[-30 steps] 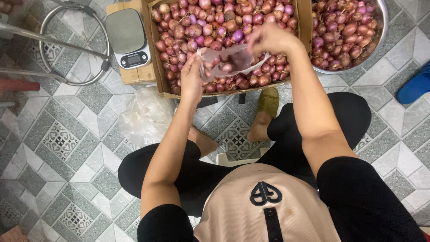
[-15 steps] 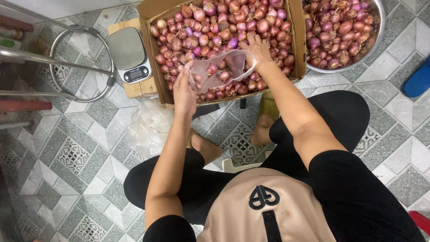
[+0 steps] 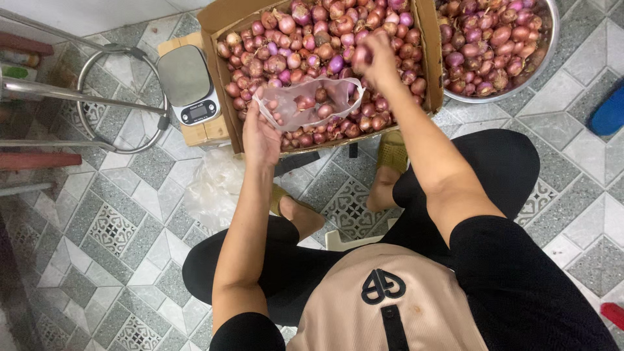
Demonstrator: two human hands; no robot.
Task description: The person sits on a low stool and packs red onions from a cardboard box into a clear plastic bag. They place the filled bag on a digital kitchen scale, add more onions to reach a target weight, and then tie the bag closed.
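Several shallots [image 3: 311,104] are seen inside a clear plastic bag [image 3: 305,103] pinched open at its rim by the left hand [image 3: 261,133] above the cardboard box [image 3: 227,16], while the right hand [image 3: 376,55] is curled around more shallots.

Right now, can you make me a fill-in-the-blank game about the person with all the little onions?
1. The left hand holds open a clear plastic ____.
2. The shallots fill a cardboard ____.
3. The right hand reaches into the shallots, above the bag, and its grip is closed on a ____.
4. Left of the box sits a small kitchen ____ on a wooden block.

Missing words: bag, box, shallot, scale
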